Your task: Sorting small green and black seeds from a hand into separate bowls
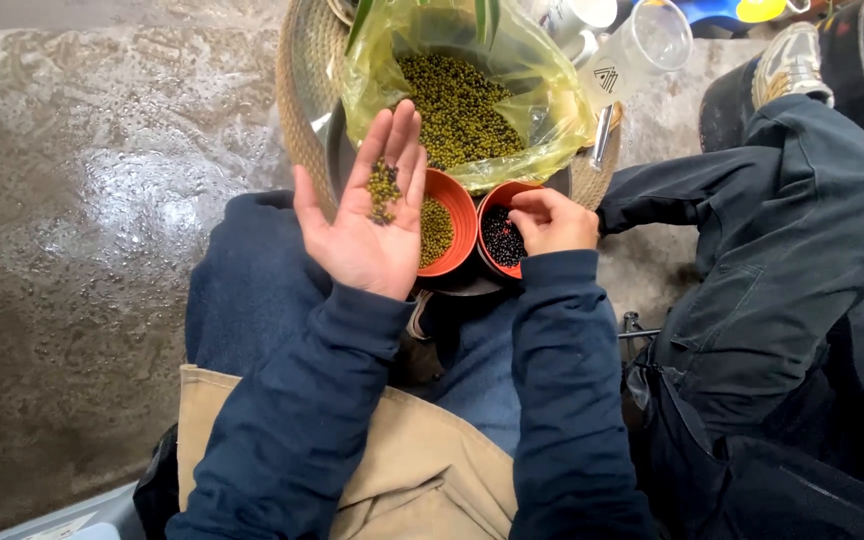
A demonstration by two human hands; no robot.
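My left hand (367,215) is held palm up with its fingers spread, and a small heap of green beans (383,190) lies on the fingers. Just right of it sits an orange bowl of green beans (455,215). A second orange bowl with black beans (501,238) stands beside it. My right hand (552,220) hovers over that bowl's right rim, fingers curled and pinched together; what they hold is hidden. Behind both bowls a yellow plastic bag (542,110) full of green beans lies open.
The bag rests in a woven basket (302,90) on a wet concrete floor (102,200). A clear plastic measuring cup (642,50) lies at the back right. Another person in dark clothing (782,260) sits close on the right, a shoe (790,60) raised.
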